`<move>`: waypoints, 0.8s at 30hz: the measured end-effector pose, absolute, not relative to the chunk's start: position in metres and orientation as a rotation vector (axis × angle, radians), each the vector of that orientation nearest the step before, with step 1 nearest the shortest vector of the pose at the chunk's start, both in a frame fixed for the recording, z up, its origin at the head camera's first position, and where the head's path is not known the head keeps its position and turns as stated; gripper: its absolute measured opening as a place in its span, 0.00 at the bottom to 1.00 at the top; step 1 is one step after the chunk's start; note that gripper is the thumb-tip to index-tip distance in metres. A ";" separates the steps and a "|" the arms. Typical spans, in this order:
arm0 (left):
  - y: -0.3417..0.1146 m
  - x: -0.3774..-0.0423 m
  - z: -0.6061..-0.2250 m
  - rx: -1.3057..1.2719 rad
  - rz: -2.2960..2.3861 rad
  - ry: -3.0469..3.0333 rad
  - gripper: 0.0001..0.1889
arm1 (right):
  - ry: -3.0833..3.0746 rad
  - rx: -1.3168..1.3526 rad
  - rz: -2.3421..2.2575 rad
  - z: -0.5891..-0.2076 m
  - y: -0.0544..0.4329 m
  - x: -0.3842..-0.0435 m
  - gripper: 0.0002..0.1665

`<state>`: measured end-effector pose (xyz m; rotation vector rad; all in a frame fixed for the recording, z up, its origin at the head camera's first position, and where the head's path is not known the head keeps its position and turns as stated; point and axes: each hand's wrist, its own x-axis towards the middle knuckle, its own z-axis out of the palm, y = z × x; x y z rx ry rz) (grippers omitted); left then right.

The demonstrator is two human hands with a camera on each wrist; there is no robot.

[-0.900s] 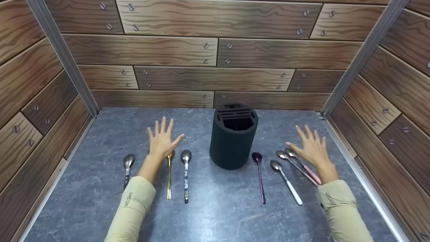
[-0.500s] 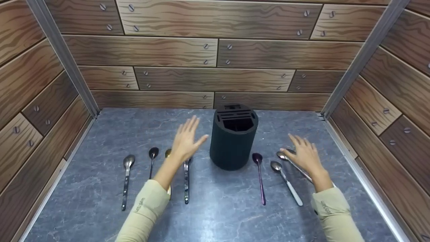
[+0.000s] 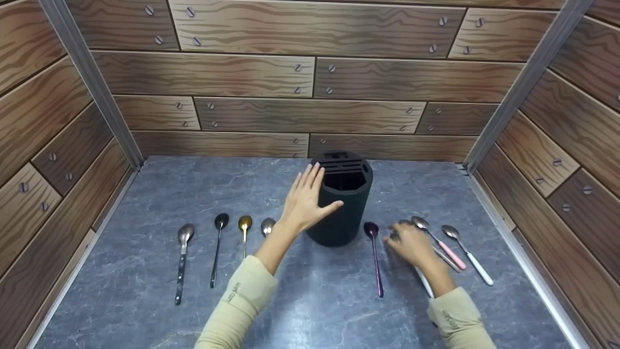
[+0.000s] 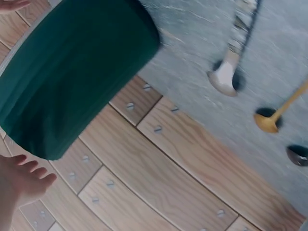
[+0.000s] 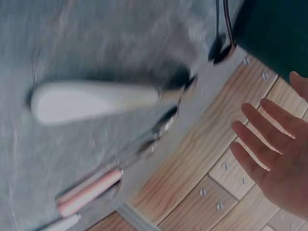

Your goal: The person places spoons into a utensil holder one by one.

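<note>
In the head view my left hand (image 3: 305, 201), fingers straight and thumb spread, is at the left side of a dark green cylindrical utensil holder (image 3: 351, 213) with a slotted black top. The left wrist view shows the fingers close to the holder's wall (image 4: 82, 77), curled round nothing. My right hand (image 3: 411, 245) hovers over a white-handled spoon (image 3: 424, 281), covering much of it. Its fingers are loosely spread and hold nothing in the right wrist view. A purple spoon (image 3: 376, 261) lies between that hand and the holder.
Right of the right hand lie a pink-handled spoon (image 3: 450, 254), a slim silver spoon (image 3: 450, 262) and another white-handled spoon (image 3: 479, 266). On the left are a dark-handled spoon (image 3: 181, 266), a black one (image 3: 217, 254), a gold one (image 3: 245, 223) and a patterned-handled one (image 3: 268, 226).
My left hand has moved right, from over the left spoons to the holder. My right hand has come left and nearer, uncovering the pink-handled and far-right white-handled spoons.
</note>
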<state>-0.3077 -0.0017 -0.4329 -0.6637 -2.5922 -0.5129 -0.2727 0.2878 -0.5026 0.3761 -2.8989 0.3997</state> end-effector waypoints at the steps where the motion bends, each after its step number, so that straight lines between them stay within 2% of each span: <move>1: 0.001 -0.308 -0.433 -0.654 -0.504 -2.606 0.49 | -2.910 0.371 0.415 -0.505 0.285 -0.272 0.21; 9: 0.016 -0.308 -0.440 -0.558 -0.465 -2.637 0.54 | -3.053 0.261 0.442 -0.522 0.269 -0.266 0.14; 19: 0.020 -0.310 -0.446 -0.506 -0.367 -2.568 0.56 | -3.093 0.124 0.340 -0.535 0.258 -0.264 0.17; 24: 0.022 -0.312 -0.445 -0.476 -0.315 -2.537 0.56 | -3.100 0.069 0.381 -0.537 0.253 -0.266 0.16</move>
